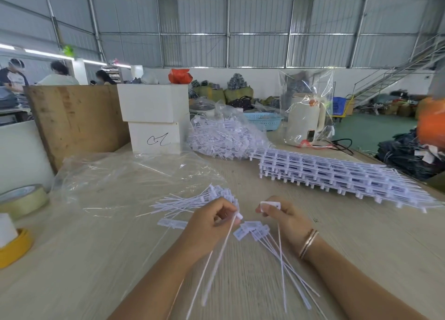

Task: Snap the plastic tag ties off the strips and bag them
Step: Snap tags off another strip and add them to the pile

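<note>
At 9 o'clock a clear plastic bag [134, 175] lies flat on the table [361, 247], apparently holding only a few ties. Right of it, a loose bundle of detached tag ties [190, 203] rests at its mouth. The left hand [212, 221] pinches one bare strip [216, 264]. The right hand [284, 217] pinches a single tag tie [271, 205], with more loose ties [252, 229] just below. At 2 o'clock a stack of unsnapped strips [337, 175] remains; judged from this, most work is left
</note>
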`<action>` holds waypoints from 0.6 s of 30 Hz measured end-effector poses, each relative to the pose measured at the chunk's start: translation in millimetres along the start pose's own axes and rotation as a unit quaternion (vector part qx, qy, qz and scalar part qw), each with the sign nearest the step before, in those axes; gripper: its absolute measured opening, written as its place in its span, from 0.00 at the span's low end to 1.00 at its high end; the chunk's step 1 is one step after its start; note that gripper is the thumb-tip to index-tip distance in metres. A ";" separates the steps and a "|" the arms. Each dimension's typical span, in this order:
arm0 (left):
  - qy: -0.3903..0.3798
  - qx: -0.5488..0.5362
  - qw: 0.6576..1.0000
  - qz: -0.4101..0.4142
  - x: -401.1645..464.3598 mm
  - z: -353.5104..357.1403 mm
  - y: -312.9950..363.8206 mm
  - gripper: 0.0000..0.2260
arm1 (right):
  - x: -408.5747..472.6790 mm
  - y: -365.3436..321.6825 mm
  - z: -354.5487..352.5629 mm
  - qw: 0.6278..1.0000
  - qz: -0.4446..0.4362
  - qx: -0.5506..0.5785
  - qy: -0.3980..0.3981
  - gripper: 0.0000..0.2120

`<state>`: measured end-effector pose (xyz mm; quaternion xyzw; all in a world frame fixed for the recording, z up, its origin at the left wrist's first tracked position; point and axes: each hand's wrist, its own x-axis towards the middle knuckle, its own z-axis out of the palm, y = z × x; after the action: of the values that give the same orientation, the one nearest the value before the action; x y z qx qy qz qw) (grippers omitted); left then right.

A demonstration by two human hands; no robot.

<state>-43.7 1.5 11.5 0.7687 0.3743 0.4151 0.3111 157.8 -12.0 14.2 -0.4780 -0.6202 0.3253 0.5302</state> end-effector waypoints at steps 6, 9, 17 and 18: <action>0.026 0.175 0.984 0.023 -1.2 5.0 0.7 0.11 | 3.0 5.2 11.8 0.943 0.026 -0.328 -0.044 0.05; 0.031 0.239 0.970 0.014 -1.2 5.4 3.0 0.17 | 2.3 4.5 12.7 0.937 0.032 -0.344 -0.041 0.07; 0.062 0.344 0.932 0.100 2.2 20.8 18.8 0.18 | -8.0 -4.9 24.0 0.954 -0.054 -0.292 -0.050 0.07; 0.061 0.339 0.933 0.108 1.3 23.0 20.2 0.18 | -8.5 -5.3 25.1 0.947 -0.059 -0.311 -0.062 0.06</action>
<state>-16.8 -11.8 17.4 0.8373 0.4256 0.3411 -0.0381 132.0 -19.1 10.4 -0.5610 -0.7490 0.1132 0.3340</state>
